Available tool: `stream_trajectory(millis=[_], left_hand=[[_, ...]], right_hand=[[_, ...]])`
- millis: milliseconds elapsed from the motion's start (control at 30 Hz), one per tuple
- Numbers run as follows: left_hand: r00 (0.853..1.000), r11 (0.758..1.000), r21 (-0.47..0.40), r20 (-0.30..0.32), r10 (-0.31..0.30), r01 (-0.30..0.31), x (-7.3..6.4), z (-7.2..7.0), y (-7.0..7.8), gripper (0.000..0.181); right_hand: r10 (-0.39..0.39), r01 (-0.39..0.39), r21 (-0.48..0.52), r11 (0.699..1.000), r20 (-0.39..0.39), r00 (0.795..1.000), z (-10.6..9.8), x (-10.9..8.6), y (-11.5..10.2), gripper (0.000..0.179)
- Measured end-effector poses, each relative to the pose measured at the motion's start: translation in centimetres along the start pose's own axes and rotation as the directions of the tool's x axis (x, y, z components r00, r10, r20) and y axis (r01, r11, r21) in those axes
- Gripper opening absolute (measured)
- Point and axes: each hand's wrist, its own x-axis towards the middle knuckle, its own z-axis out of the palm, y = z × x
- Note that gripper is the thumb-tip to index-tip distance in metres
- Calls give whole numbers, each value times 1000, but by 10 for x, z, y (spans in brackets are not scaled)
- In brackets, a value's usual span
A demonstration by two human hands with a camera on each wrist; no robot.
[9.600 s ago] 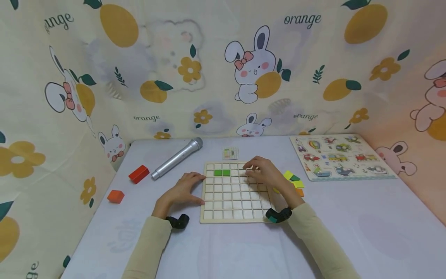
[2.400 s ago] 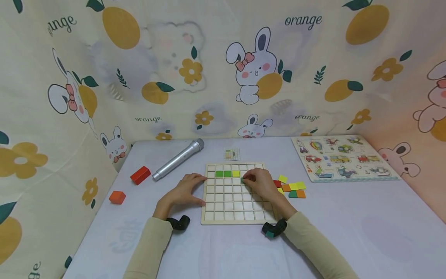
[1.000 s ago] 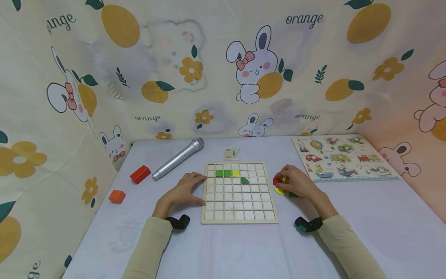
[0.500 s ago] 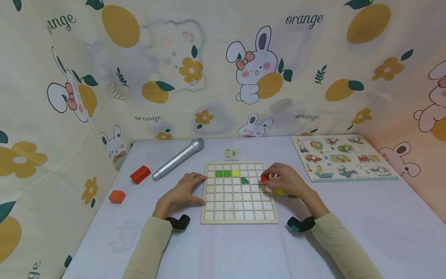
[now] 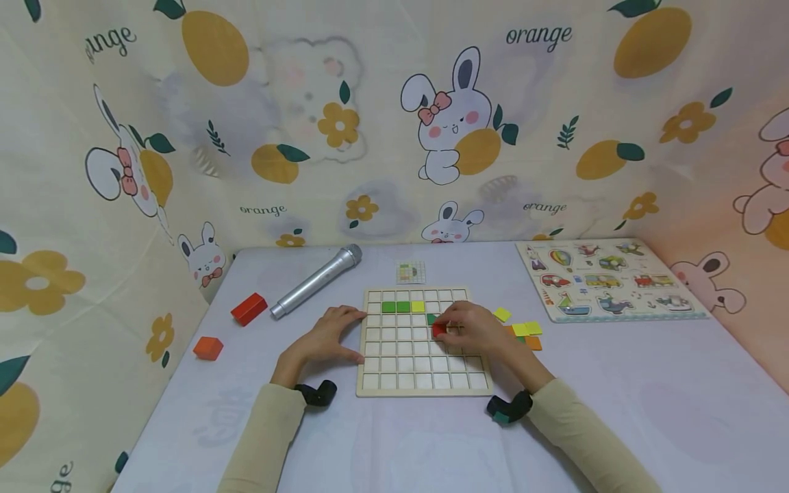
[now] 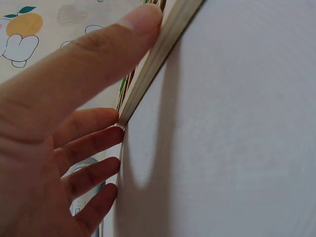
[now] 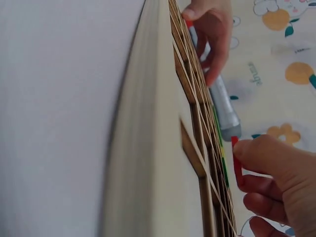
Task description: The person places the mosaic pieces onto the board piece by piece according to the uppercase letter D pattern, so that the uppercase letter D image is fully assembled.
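Note:
A wooden grid board (image 5: 425, 393) lies in the middle of the table. Two green square tiles (image 5: 395, 307) and a yellow square tile (image 5: 418, 307) sit side by side in its second row; a dark green rounded tile (image 5: 431, 318) is one row lower, partly covered. Thumb and fingertips of my left hand (image 5: 325, 335) touch the board's left edge, fingers fairly straight. Over the board, my right hand (image 5: 474, 330) pinches a red tile (image 7: 237, 160) just in front of the dark green one. The right wrist view shows this tile on edge between thumb and finger.
Loose yellow, orange and green tiles (image 5: 527, 329) lie right of the board. Behind it is a small pattern card (image 5: 410, 272). A silver microphone (image 5: 316, 282) and two red-orange blocks (image 5: 249, 309) lie left; a picture puzzle board (image 5: 616, 281) is at back right.
The yellow and dark green tiles came onto the board. My right hand then picked the red tile from the loose pile and carried it left over the grid. The left hand stayed put.

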Motion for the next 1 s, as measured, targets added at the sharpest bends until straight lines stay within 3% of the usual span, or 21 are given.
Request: stream_trajectory(millis=[200,400,633,1000], left_hand=[[1000,1000,11,2,-4,4,1,0,1,88],[1000,1000,5,2,-20,20,1,0,1,88],[1000,1000,-2,0,-24,24,0,1,2,88],[1000,1000,5,-1,-17,17,0,2,2,88]], right_hand=[[-42,42,-23,999,28,999,2,1,1,20],[-103,103,26,994,20,994,2,-1,5,19],[-92,88,70,994,58,994,-1,-3,7,17],[-111,112,27,993,-16,994,7,-3,9,17]])
